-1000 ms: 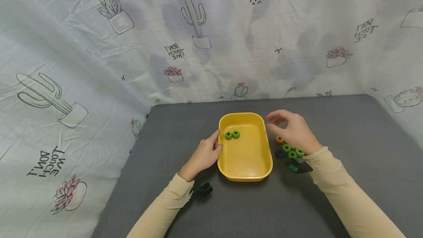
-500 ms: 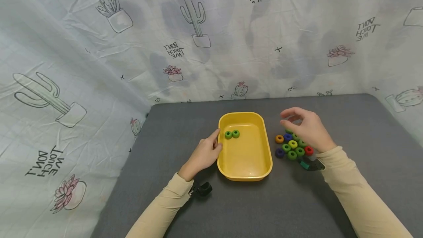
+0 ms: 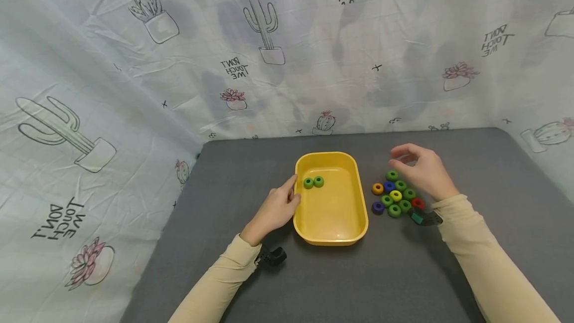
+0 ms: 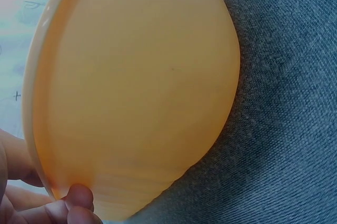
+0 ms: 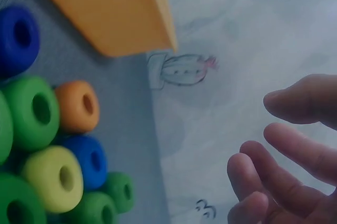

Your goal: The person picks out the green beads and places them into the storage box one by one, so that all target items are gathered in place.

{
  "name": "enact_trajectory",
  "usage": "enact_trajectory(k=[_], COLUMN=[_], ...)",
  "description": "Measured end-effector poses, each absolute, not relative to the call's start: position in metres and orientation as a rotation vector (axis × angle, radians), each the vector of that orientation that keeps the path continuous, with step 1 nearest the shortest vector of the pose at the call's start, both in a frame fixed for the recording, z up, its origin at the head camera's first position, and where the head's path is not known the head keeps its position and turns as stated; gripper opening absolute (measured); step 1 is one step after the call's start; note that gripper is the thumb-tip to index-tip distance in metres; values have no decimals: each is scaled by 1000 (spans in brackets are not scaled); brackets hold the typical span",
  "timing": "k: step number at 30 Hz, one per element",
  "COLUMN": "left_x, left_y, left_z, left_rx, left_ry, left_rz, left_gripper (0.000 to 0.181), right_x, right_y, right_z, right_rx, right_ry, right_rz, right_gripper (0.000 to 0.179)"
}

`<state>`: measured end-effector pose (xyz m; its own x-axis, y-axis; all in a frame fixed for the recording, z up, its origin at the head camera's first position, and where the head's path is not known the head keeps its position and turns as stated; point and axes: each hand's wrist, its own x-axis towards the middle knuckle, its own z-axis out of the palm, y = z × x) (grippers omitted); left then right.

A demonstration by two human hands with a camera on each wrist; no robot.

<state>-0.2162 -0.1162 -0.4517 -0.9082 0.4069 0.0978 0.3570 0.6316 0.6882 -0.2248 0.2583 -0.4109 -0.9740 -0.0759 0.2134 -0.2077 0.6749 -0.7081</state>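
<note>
On the table stands a yellow tray (image 3: 331, 213) with two green beads (image 3: 318, 181) lying inside near its left wall. My left hand (image 3: 275, 208) grips the tray's left rim; in the left wrist view, fingertips (image 4: 80, 196) press its outer wall while another finger passes behind the rim. My right hand (image 3: 423, 168) hovers over the far right side of a bead pile, thumb and fingers apart with nothing between them. That pile holds several green beads (image 3: 394, 210), a yellow bead (image 3: 395, 196), an orange bead (image 3: 377, 189), a blue bead (image 3: 389, 187), a purple bead (image 3: 378, 208) and a red bead (image 3: 417, 203).
The grey table (image 3: 251, 163) extends around the tray and the pile. Behind it and to the left hangs a pale cloth (image 3: 305, 83) printed with cacti. The bead pile lies just right of the tray.
My right hand has moved right, from beside the tray's right rim to above the far side of the bead pile, uncovering more beads. My left hand keeps its place on the tray.
</note>
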Motion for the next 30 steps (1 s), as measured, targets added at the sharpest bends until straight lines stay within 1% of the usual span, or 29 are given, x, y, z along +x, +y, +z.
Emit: enact_trajectory(k=[17,25,30], left_x=[-216,-216,-216], left_y=[-115,-115,-116], left_z=[-451,-451,-452], left_rx=[623,615,622], left_ry=[2783,2778,2778], left_rz=[1138,1134,1139], left_gripper=[58,58,58], right_x=[-246,-250,-250], right_y=[274,277,277], right_z=[-445,-458,-464], right_rx=[175,163,170], right_ry=[-2900,-2964,-2972], right_rz=[1122,1093,1102], right_gripper=[42,48,48])
